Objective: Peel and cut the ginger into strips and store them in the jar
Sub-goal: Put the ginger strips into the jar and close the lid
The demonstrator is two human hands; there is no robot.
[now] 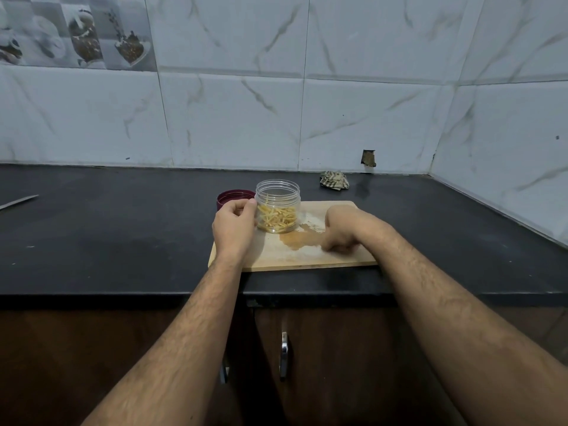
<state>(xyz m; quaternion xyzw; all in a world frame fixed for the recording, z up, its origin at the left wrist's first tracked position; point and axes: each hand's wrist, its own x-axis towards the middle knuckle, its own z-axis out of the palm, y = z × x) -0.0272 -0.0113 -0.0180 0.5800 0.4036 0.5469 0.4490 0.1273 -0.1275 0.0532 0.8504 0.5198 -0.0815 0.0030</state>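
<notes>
Two bare, hairy forearms [190,327], sleeveless.

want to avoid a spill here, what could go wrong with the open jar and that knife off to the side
The jar is uncapped; its maroon lid sits behind it, so a nudge from the left hand gripping it could tip out the ginger strips. The right hand gathers on a wet patch of the cutting board, so bits may stick. The knife lies loose on the counter.
</notes>
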